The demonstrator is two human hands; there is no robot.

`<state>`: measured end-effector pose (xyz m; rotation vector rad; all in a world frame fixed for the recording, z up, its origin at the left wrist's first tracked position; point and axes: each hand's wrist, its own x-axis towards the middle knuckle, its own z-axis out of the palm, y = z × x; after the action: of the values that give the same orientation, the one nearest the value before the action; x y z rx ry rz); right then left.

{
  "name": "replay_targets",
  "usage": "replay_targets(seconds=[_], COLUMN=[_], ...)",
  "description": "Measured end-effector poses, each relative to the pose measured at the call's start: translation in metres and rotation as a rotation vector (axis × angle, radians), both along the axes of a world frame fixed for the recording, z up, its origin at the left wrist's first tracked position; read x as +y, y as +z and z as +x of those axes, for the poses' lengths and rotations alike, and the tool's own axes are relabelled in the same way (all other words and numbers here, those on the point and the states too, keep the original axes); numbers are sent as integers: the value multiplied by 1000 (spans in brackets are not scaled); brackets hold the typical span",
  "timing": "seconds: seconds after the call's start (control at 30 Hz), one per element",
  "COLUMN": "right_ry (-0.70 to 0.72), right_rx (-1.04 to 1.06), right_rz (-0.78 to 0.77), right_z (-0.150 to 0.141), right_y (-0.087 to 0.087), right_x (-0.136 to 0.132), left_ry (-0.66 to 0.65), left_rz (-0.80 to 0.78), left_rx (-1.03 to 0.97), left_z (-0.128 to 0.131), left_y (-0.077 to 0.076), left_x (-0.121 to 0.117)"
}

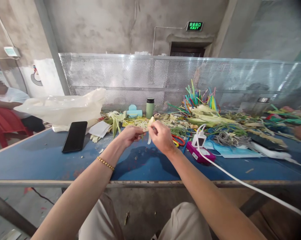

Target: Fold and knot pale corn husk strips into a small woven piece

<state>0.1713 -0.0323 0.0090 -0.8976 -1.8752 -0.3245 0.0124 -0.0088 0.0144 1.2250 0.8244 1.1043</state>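
Above the blue table (88, 166), my two hands meet in front of me. My right hand (161, 135) pinches a pale, cream-coloured husk strip (151, 121); one end sticks up above the fingers and a thin whitish tail hangs below. My left hand (131, 134), with a gold bead bracelet on its wrist, is closed close beside it, its fingertips at the same strip. How the strip is folded between the fingers is too small to make out. Just behind the hands lies a heap of dry husk scraps (138, 122), with leafy green husks (117, 120) to the left.
A black phone (75, 136) and white paper (99, 128) lie left, before a large plastic bag (65, 108). Right are a purple power strip (200, 155) with charger and white cable, blue masks (236, 151) and coiled cord (230, 138). A green flask (150, 108) stands behind.
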Motion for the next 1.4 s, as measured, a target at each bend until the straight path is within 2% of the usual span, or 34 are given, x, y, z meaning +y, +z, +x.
replay_targets(seconds=[0.07,0.17,0.37,0.53,0.6,0.73,0.8,1.07,1.4], right_ry=[17,53,59,98,174,404,484,499,404], right_rx=[151,258,222,235,291,441,496,540,480], right_rz=[-142,-295,-246,-212,-257,-480,-532,-520,-391], right_z=[3,7,7,8,7,2,-1,1,2], right_y=[0,1,0,-2,-2,2,4,6,3], right_x=[5,7,9,12,10,2,-1,-1,4], left_ry=[-62,-77,-74,-61,-42,-40,-59,-111,-162], left_rz=[26,59,47,97,118,133,139,89,-23], left_rx=[27,35,-22,22,54,61,43,-55,-103], left_z=[-1,-2,-4,-4,-5,-5,-5,-5,-8], left_y=[1,1,1,0,0,0,0,-1,4], left_x=[-1,-1,0,2,2,1,1,3,-1])
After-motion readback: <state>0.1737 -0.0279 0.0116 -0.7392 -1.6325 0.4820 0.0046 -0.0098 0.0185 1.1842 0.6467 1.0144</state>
